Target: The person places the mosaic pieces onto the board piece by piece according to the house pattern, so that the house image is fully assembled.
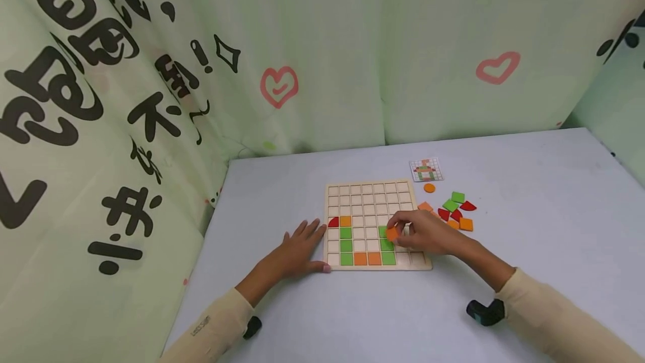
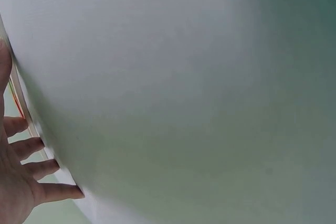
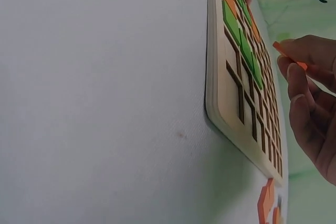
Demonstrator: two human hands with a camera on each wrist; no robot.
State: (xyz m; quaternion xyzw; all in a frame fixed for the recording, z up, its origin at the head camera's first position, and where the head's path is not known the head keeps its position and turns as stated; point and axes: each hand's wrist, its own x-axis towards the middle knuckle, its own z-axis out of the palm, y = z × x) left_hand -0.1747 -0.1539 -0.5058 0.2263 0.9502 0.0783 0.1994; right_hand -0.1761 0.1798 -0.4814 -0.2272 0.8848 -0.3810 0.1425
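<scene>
A wooden grid board (image 1: 367,228) lies on the table, with several green squares (image 1: 346,245), orange squares (image 1: 360,259) and one red quarter-round piece (image 1: 333,222) set in its cells. My left hand (image 1: 298,251) rests at the board's left edge with fingers spread, the thumb by the near corner. Over the right half of the board, my right hand (image 1: 423,231) pinches a flat orange piece (image 1: 392,234) between thumb and fingers. In the right wrist view that orange tile (image 3: 290,56) is seen edge-on, above the board's surface.
Loose pieces lie right of the board: green squares (image 1: 458,197), red quarter-rounds (image 1: 468,205) and orange squares (image 1: 466,224). An orange disc (image 1: 429,187) sits below a small pattern card (image 1: 426,170) behind the board. A printed curtain (image 1: 332,55) hangs along the table's back.
</scene>
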